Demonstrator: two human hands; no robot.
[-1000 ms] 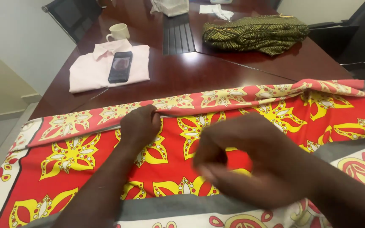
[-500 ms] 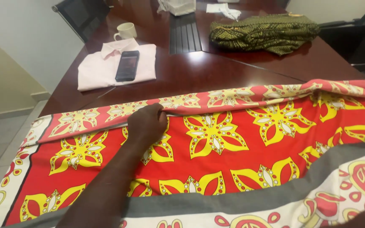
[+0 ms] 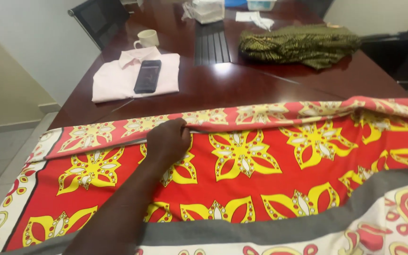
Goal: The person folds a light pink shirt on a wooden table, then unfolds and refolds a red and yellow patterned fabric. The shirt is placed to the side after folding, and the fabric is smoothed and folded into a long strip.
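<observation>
A large red cloth with yellow flower prints, a grey band and a white border [image 3: 260, 189] lies spread over the near part of a dark wooden table [image 3: 242, 82]. Its far edge is folded back toward me in a long strip [image 3: 270, 113]. My left hand [image 3: 168, 141] reaches forward and pinches that folded edge near the middle, fingers closed on the fabric. My right hand is out of view.
Farther back on the left, a folded pink shirt [image 3: 114, 82] carries a black phone [image 3: 148, 76], with a cream mug [image 3: 147, 38] behind it. A crumpled green patterned cloth [image 3: 301, 45] lies at the back right. Black chairs stand at both far corners.
My right hand, raised over the cloth a second ago, has dropped out of view. The left hand stays on the folded edge. The view has shifted slightly.
</observation>
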